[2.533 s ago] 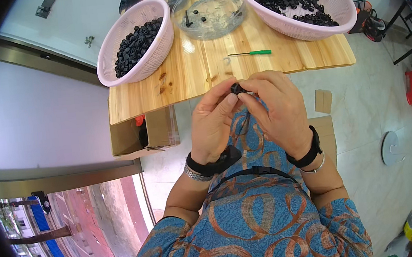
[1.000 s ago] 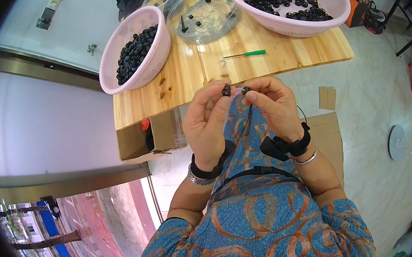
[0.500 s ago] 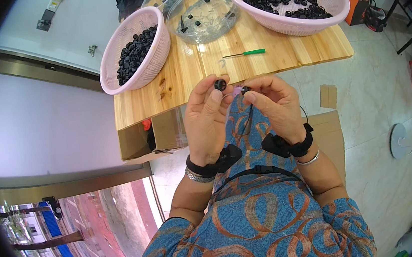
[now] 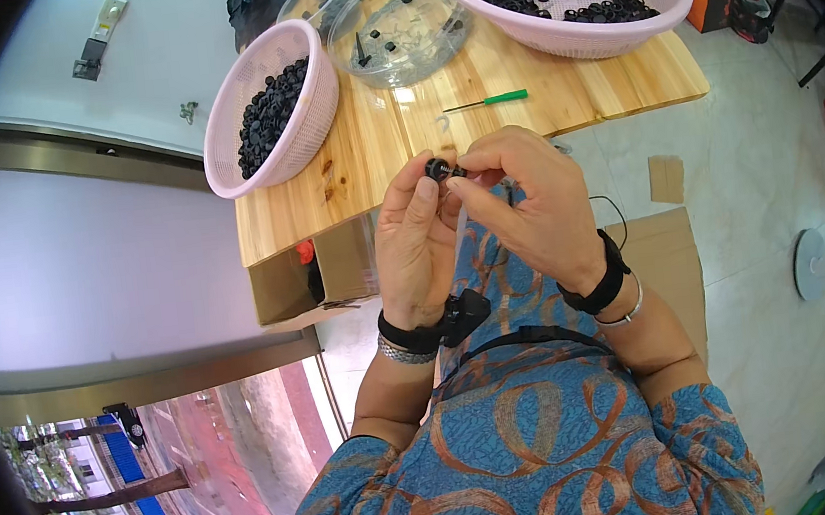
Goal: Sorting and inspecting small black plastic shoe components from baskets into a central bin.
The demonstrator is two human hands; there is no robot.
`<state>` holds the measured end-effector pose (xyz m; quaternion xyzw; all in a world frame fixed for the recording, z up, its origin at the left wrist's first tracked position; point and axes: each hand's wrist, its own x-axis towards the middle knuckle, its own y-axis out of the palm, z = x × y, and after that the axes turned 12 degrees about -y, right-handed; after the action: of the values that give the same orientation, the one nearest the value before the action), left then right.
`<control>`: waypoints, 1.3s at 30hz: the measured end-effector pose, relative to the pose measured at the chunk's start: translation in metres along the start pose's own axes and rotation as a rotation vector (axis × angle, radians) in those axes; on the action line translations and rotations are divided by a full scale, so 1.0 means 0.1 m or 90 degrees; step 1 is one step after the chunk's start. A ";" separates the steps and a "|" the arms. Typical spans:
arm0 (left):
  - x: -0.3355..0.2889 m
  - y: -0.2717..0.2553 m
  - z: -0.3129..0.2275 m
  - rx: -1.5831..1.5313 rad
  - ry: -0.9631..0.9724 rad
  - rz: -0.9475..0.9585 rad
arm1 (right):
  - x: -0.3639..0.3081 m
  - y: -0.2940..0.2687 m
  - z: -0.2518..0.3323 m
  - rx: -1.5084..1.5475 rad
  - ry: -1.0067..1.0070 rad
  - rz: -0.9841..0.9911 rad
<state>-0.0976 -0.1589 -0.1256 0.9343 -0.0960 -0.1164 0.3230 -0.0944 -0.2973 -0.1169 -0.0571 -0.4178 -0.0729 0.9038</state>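
My left hand (image 4: 413, 242) is closed, its thumb and fingertips pinching a round black plastic part (image 4: 436, 168) in front of the table edge. My right hand (image 4: 540, 206) comes in from the other side. Between its thumb and forefinger it grips a small black piece (image 4: 459, 171), held against the round part. The fingertips partly cover where the two pieces meet, so I cannot tell whether they are joined. A narrow translucent strip (image 4: 461, 227) hangs below the fingers.
On the wooden table (image 4: 382, 160) lies a green-handled screwdriver (image 4: 504, 97). A pink basket (image 4: 315, 117) of black parts stands left, a larger pink basket (image 4: 551, 40) right. Between them is a clear round tray (image 4: 403, 69) with few small pieces. An open cardboard box (image 4: 344, 260) sits below.
My right hand has moved left and slightly up, bringing its small black piece against the round part. My left hand keeps its grip. The whole view has shifted slightly.
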 end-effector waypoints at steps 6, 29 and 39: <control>0.00 0.01 0.02 0.011 0.008 -0.004 | -0.01 -0.01 -0.02 -0.024 -0.006 0.030; -0.01 0.07 0.07 0.094 0.084 0.005 | 0.00 -0.08 -0.01 -0.089 -0.056 0.069; -0.06 0.08 0.09 0.107 0.099 -0.030 | -0.01 -0.02 0.11 -0.204 -0.134 0.046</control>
<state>-0.1064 -0.1688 -0.1266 0.9664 -0.0581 -0.0423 0.2469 -0.1038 -0.2977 -0.1107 -0.2225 -0.4905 -0.1000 0.8366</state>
